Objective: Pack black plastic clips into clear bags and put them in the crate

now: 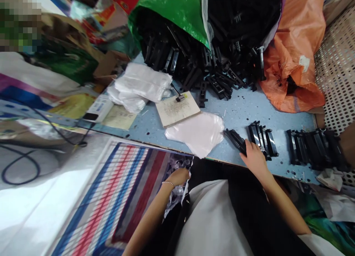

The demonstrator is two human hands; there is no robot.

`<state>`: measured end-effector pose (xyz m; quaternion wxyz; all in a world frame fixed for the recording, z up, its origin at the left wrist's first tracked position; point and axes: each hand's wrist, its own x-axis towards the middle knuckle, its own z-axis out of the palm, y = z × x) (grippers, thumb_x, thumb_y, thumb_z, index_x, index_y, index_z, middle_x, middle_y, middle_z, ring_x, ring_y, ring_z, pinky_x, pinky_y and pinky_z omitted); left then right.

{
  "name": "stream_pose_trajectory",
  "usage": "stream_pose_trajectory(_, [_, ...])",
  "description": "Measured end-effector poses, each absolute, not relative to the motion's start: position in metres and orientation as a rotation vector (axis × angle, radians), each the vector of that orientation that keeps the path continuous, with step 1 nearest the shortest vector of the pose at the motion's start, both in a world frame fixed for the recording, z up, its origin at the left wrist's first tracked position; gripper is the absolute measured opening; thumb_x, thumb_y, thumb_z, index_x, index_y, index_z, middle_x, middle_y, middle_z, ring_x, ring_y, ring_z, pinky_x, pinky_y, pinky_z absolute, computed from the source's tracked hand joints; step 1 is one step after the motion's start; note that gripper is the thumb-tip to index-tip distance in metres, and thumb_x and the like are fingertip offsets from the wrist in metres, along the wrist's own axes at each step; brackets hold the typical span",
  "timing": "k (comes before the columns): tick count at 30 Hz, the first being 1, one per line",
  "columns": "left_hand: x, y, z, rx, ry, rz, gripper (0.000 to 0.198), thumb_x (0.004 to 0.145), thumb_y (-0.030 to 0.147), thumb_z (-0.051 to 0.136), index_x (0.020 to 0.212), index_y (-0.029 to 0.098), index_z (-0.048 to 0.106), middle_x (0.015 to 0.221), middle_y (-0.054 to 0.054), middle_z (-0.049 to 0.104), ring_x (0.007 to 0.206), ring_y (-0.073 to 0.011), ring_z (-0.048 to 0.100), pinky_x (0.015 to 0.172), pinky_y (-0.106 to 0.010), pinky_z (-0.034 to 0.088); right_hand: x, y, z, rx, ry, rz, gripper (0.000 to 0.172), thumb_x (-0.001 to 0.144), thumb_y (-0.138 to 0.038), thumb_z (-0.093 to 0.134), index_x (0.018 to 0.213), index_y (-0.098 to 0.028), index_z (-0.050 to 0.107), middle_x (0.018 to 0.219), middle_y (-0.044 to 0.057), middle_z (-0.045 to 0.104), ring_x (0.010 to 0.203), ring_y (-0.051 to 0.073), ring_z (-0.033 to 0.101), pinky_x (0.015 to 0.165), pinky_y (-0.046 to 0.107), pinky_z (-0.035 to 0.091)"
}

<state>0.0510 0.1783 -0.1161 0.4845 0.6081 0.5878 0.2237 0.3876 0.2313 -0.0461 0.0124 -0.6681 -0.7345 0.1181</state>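
Observation:
My right hand [255, 159] is at the front edge of the blue table, its fingers closed on the end of a black plastic part [235, 140]. Just beyond it, several similar black parts with shiny metal strips [262, 136] lie side by side. Below the table edge, by my lap, is my left hand [179, 176], its fingers curled together beside a bag of crumpled clear plastic [176, 198]; what they hold, if anything, is hidden. A flat stack of thin clear plastic bags [198, 132] lies left of the black part, overhanging the edge slightly.
A green sack [177, 12] and a white sack spill black parts [216, 84] across the table's back. Nearby are a worn board [177, 110], folded plastic bags [144, 82], an orange sack [295, 64] and another row of parts [316, 147]. A striped sack [133, 189] stands below left.

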Motion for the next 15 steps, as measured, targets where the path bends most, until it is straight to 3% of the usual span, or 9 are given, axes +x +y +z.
stream_pose_trajectory(2, [0.063, 0.201, -0.097, 1.492, 1.356, 0.501, 0.026, 0.079, 0.038, 0.066, 0.061, 0.019, 0.062, 0.046, 0.0, 0.053, 0.038, -0.0146, 0.051, 0.042, -0.024, 0.04, 0.389, 0.237, -0.047, -2.039, -2.139, 0.592, 0.055, 0.084, -0.024, 0.065, 0.136, -0.008, 0.053, 0.118, 0.02, 0.062, 0.11, 0.034, 0.057, 0.094, 0.047, 0.046])
stream_pose_trajectory(4, [0.082, 0.229, -0.081, 1.588, 1.475, 0.673, 0.026, 0.091, 0.04, 0.056, 0.082, 0.018, 0.067, 0.071, -0.005, 0.065, 0.057, -0.0151, 0.061, 0.059, -0.026, 0.051, 0.385, 0.242, -0.048, -1.895, -1.959, 0.909, 0.051, 0.083, -0.03, 0.067, 0.131, -0.014, 0.057, 0.118, 0.014, 0.064, 0.104, 0.03, 0.061, 0.091, 0.044, 0.049])
stream_pose_trajectory(6, [0.103, 0.257, -0.074, 1.788, 1.693, 0.91, 0.024, 0.09, 0.037, 0.059, 0.091, 0.014, 0.067, 0.101, -0.013, 0.066, 0.078, -0.0193, 0.064, 0.078, -0.034, 0.054, 0.378, 0.245, -0.047, -1.721, -1.726, 1.22, 0.053, 0.081, -0.037, 0.07, 0.128, -0.018, 0.058, 0.113, 0.009, 0.066, 0.095, 0.025, 0.063, 0.084, 0.039, 0.051])
stream_pose_trajectory(7, [0.11, 0.27, -0.075, 1.874, 1.749, 0.946, 0.02, 0.088, 0.032, 0.06, 0.087, 0.013, 0.067, 0.104, -0.015, 0.064, 0.085, -0.0219, 0.063, 0.084, -0.038, 0.053, 0.374, 0.244, -0.046, -1.645, -1.599, 1.341, 0.054, 0.079, -0.039, 0.072, 0.128, -0.018, 0.059, 0.111, 0.008, 0.066, 0.092, 0.023, 0.063, 0.082, 0.037, 0.052])
stream_pose_trajectory(9, [0.114, 0.289, -0.082, 1.933, 1.758, 0.94, 0.013, 0.085, 0.021, 0.059, 0.078, 0.013, 0.066, 0.101, -0.015, 0.063, 0.09, -0.0238, 0.062, 0.087, -0.04, 0.05, 0.369, 0.242, -0.046, -1.527, -1.338, 1.516, 0.059, 0.074, -0.041, 0.077, 0.125, -0.018, 0.06, 0.108, 0.007, 0.066, 0.09, 0.02, 0.062, 0.078, 0.033, 0.052])
stream_pose_trajectory(11, [0.106, 0.302, -0.09, 1.77, 1.722, 0.953, 0.011, 0.081, 0.018, 0.061, 0.071, 0.015, 0.064, 0.087, -0.01, 0.063, 0.083, -0.0205, 0.061, 0.081, -0.035, 0.05, 0.367, 0.239, -0.045, -1.424, -1.103, 1.641, 0.057, 0.07, -0.041, 0.08, 0.119, -0.017, 0.064, 0.106, 0.007, 0.067, 0.089, 0.019, 0.062, 0.075, 0.03, 0.051])
stream_pose_trajectory(15, [0.083, 0.311, -0.092, 1.228, 1.605, 0.999, 0.021, 0.075, 0.034, 0.069, 0.072, 0.015, 0.06, 0.064, -0.001, 0.057, 0.06, -0.0131, 0.053, 0.058, -0.025, 0.041, 0.361, 0.236, -0.044, -1.16, -0.663, 1.955, 0.038, 0.073, -0.04, 0.075, 0.098, -0.013, 0.068, 0.096, 0.01, 0.07, 0.083, 0.018, 0.065, 0.072, 0.028, 0.052])
